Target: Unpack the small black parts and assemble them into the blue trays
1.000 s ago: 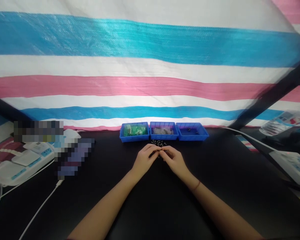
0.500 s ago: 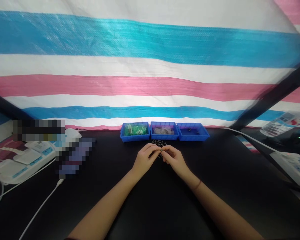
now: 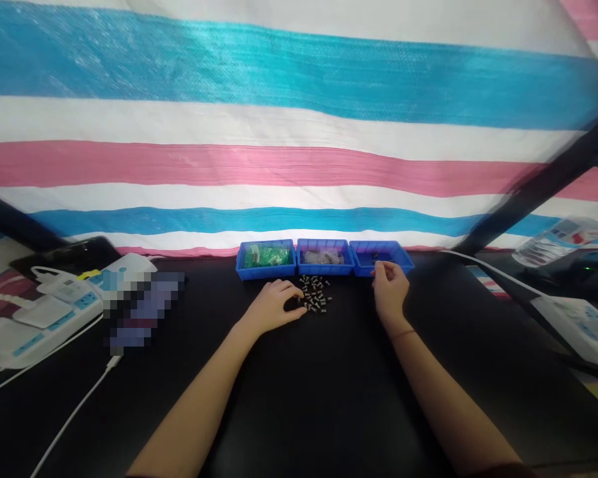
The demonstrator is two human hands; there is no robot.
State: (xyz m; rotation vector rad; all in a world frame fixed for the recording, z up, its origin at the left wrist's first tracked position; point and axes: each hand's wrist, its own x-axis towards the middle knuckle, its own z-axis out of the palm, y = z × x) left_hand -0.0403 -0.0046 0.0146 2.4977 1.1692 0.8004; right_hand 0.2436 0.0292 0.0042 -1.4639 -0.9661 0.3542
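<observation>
My left hand (image 3: 278, 305) lies at the left edge of a pile of small metallic parts (image 3: 316, 295), thumb and forefinger apart with the fingertips at the parts. Over the front edge of the right blue bin (image 3: 405, 265) is my right hand (image 3: 391, 291), its fingers pressed together; whatever they hold is too small to make out. A few dark pieces (image 3: 375, 255) lie in that bin. The middle blue bin (image 3: 326, 270) holds clear bags with small parts, and the left blue bin (image 3: 266, 272) holds green items in clear wrapping.
On the left are a white power strip (image 3: 54, 326), a blurred-out flat object (image 3: 147, 309) and a white cable (image 3: 74, 415). Another white power strip (image 3: 573, 325) and a plastic bottle (image 3: 548, 245) are at the right. A striped sheet (image 3: 299, 166) hangs behind the black table (image 3: 303, 411).
My hands were together over the pile and have separated. The left moved a little left and its fingers parted; the right moved right to the right bin. The pile is now uncovered.
</observation>
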